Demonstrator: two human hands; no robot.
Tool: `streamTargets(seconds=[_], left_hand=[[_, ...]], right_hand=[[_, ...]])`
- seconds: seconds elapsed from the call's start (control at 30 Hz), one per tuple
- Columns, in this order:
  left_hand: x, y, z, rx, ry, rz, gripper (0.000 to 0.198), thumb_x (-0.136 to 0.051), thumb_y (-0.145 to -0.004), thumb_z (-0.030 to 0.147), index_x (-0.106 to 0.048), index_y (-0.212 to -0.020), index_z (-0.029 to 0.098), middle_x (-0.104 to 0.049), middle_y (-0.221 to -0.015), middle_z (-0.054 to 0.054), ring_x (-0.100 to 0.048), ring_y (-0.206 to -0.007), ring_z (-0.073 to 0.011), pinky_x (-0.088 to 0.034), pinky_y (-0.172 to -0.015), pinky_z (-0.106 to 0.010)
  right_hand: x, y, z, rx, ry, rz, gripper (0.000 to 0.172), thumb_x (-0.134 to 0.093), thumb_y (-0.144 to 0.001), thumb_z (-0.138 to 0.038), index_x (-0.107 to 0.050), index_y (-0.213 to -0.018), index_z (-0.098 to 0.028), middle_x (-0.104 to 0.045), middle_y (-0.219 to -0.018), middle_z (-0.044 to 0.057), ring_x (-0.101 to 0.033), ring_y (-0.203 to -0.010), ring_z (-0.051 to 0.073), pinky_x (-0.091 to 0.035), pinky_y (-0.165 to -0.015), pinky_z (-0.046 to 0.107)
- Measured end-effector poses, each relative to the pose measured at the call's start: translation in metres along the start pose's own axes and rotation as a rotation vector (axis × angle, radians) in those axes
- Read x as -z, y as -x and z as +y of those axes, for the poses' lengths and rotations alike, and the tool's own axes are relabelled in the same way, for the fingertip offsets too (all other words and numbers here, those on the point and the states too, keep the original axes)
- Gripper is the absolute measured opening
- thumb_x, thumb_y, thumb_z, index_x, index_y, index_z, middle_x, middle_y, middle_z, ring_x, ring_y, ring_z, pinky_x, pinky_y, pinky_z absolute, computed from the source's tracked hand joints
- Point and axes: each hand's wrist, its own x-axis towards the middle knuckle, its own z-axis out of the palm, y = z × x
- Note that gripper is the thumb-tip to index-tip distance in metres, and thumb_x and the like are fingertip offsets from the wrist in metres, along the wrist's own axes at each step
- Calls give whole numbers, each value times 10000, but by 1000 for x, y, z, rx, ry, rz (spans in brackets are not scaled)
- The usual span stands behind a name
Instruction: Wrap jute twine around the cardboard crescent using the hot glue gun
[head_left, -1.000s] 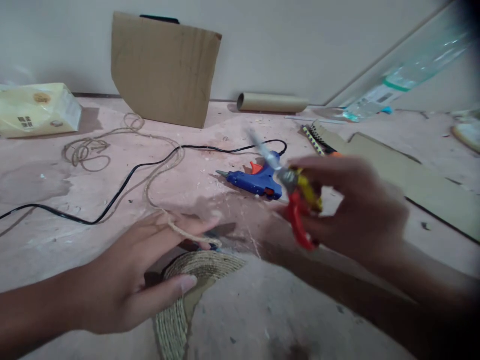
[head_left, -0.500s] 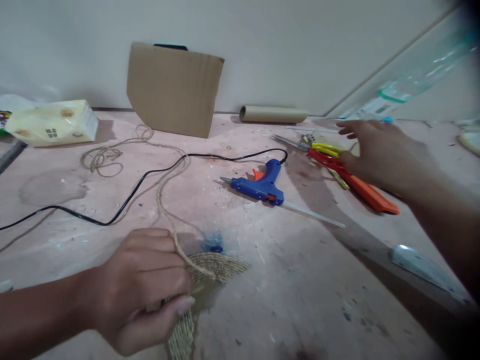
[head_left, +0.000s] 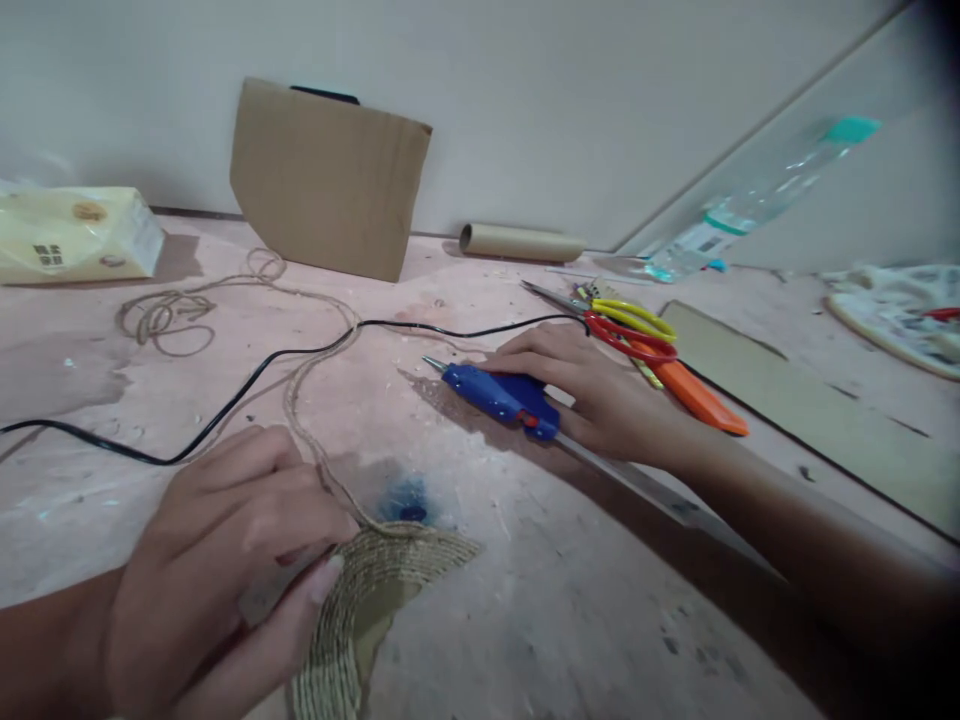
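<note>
My left hand [head_left: 232,560] is closed at the left edge of a curved cardboard piece covered in rows of twine [head_left: 326,640], thumb and fingers pinched on it. From the piece's top edge a loose strand of jute twine [head_left: 300,395] runs back over the table to a small tangle. My right hand [head_left: 600,395] has its fingers around the handle of a blue hot glue gun [head_left: 487,395]. The gun's nozzle points left, and a clear glue stick [head_left: 622,475] sticks out of its rear. The trigger is hidden by my hand.
Behind my right hand lie red-and-yellow-handled scissors [head_left: 634,330] and an orange cutter [head_left: 705,398]. A cardboard sheet [head_left: 330,180] and a cardboard tube [head_left: 521,243] are by the wall. A bottle [head_left: 739,220] leans at right; a tissue pack [head_left: 82,235] sits left. A black cord [head_left: 247,400] crosses the table.
My right hand has moved left from beside the scissors and cutter and closed around the glue gun's handle. My left hand stays at the twine-covered piece. The view has shifted right.
</note>
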Motion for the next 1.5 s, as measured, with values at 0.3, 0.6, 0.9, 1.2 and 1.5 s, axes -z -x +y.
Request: streamTargets(seconds=[0.3, 0.6, 0.9, 1.2, 1.5], left_hand=[[-21, -12, -7, -122, -368, -62, 407, -485, -1079, 73, -679, -1405, 220, -822, -1404, -61, -724, -1300, -267, -478, -1180, -464], [-21, -19, -11, -273, -510, -88, 266, -475, -1056, 21, -635, -1082, 232, -852, -1216, -40, -734, -1153, -261, -428, -1063, -465], [-13, -16, -5, -320, -280, -129, 214, -474, -1097, 76, -515, -979, 250, -633, -846, 10, -529, -769, -207, -419, -722, -369], [-5, -20, -15, -127, 75, -398, 333, -560, -1017, 78, -416, -754, 222, -610, -743, 39, -599, -747, -163, -450, -839, -346], [-4, -21, -17, -305, -224, -341, 329, -447, -1254, 282, -524, -936, 248, -664, -885, 1, -563, -808, -219, -419, -828, -401]], right_hand=[[2, 6, -12, -71, -193, 177, 391, -758, -1102, -639, -830, -1142, -257, -852, -1042, 62, -805, -924, 230, -630, -879, 362], [27, -14, -42, -399, -246, -151, 664, -648, -1078, -811, -711, -745, -241, -677, -653, 14, -595, -562, 171, -412, -490, 297], [65, -6, -39, -4, 48, 2, 315, -606, -1189, -472, -731, -988, -265, -742, -859, 52, -633, -683, 184, -464, -615, 336], [-26, 30, -93, 160, -284, 256, 290, -510, -1284, -441, -674, -1189, -221, -772, -953, 47, -775, -839, 157, -614, -763, 292], [-20, 44, -106, 183, -217, 15, 442, -482, -1265, -593, -717, -1161, -233, -761, -1088, 109, -780, -958, 189, -671, -818, 304]])
